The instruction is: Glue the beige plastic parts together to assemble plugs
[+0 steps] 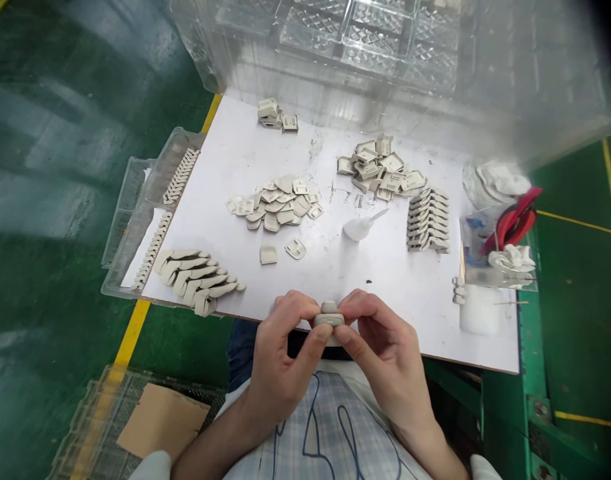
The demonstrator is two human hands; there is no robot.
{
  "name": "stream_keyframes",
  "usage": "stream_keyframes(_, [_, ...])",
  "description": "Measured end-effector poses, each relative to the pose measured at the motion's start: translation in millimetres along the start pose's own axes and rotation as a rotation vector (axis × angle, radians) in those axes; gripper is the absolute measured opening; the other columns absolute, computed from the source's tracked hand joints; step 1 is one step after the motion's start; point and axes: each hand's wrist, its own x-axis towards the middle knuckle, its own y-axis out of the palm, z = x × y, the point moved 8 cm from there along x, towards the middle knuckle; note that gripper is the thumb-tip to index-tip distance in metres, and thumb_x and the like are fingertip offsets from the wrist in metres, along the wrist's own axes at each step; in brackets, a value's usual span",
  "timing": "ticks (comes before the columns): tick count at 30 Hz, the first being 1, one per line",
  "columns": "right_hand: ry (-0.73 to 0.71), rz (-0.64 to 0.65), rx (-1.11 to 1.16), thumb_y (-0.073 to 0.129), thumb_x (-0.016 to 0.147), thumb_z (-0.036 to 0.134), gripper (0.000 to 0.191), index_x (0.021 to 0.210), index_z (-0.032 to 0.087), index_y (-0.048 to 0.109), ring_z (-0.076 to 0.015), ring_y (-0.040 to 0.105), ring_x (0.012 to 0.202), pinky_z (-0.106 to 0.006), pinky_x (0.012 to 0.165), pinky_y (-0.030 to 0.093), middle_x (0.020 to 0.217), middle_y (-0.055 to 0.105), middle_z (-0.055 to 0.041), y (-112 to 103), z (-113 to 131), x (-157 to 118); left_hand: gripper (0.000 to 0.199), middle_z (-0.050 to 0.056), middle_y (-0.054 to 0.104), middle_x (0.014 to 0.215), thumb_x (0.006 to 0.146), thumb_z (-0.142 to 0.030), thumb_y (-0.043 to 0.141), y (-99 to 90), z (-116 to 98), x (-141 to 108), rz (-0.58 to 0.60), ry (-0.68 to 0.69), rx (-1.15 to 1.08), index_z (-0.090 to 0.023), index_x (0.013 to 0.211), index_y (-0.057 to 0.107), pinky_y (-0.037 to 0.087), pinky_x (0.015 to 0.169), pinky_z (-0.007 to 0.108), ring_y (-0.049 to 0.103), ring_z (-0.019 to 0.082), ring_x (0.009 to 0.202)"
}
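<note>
Beige part (329, 319) sits in fingers (298, 307) of 2 hands (280, 357) (396, 350) (1 bottle (358, 230) beyond).

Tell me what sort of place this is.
Probably a factory workstation: many similar beige parts lie heaped and in rows on a white worktop, with yellow lines marking the green floor.
</note>
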Motion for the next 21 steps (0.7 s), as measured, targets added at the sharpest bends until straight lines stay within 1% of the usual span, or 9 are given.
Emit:
stream_keyframes(5, [0.013,0.008,0.023,0.069,0.096,0.031,0.006,0.092,0.028,0.065,-0.0138,0.052,0.079,-0.026,0.067,0.042,0.084,0.059,0.0033,0.9,-1.6,-0.7,0.018,0.0,0.058,0.079,0.102,-0.027,0.054,0.3,-1.5,-1.2,0.006,-0.004,0.02,-0.023,0.086,0.061,0.04,0.072,0.035,0.053,0.017,0.075])
stream_keyframes(10, [0.12,0.013,0.088,0.069,0.095,0.037,0.012,0.09,0.027,0.065,-0.0132,0.052,0.078,-0.025,0.068,0.043,0.083,0.059,0.0033,1.1,-12.3,-0.8,0.017,-0.002,0.057,0.077,0.101,-0.024,0.055,1.9,3.5,-1.4,0.002,-0.04,0.007,-0.023,0.085,0.058,0.039,0.072,0.034,0.05,0.016,0.074])
stream_keyframes(12, [0.136,0.009,0.103,0.07,0.095,0.038,0.013,0.089,0.027,0.065,-0.0125,0.052,0.077,-0.024,0.068,0.043,0.082,0.059,0.0036,1.3,-14.4,-0.3,0.017,-0.002,0.056,0.076,0.101,-0.023,0.055,2.5,6.4,-1.2,-0.001,-0.058,0.006,-0.023,0.084,0.058,0.04,0.072,0.033,0.05,0.016,0.074])
stream_keyframes(15, [0.135,0.006,0.11,0.07,0.095,0.038,0.013,0.089,0.027,0.065,-0.0119,0.051,0.076,-0.023,0.068,0.043,0.081,0.059,0.0039,2.2,-15.5,0.9,0.017,-0.002,0.056,0.076,0.101,-0.023,0.055,2.8,7.6,-0.4,-0.005,-0.057,0.02,-0.023,0.084,0.057,0.04,0.071,0.033,0.05,0.016,0.073])
stream_keyframes(19, [0.106,-0.005,0.122,0.072,0.093,0.036,0.011,0.089,0.028,0.066,-0.0121,0.053,0.078,-0.024,0.069,0.044,0.082,0.06,0.0039,1.3,-14.7,2.6,0.015,-0.002,0.057,0.076,0.099,-0.021,0.057,1.0,2.1,0.3,-0.026,0.009,0.066,-0.023,0.085,0.059,0.041,0.071,0.033,0.051,0.016,0.073])
stream_keyframes(21, [0.083,-0.008,0.124,0.073,0.093,0.034,0.008,0.09,0.029,0.068,-0.0122,0.055,0.079,-0.023,0.07,0.045,0.083,0.062,0.004,-0.2,-13.2,3.1,0.014,-0.001,0.058,0.078,0.1,-0.023,0.057,1.1,1.6,-0.1,-0.024,0.01,0.055,-0.023,0.086,0.06,0.042,0.071,0.033,0.052,0.016,0.074])
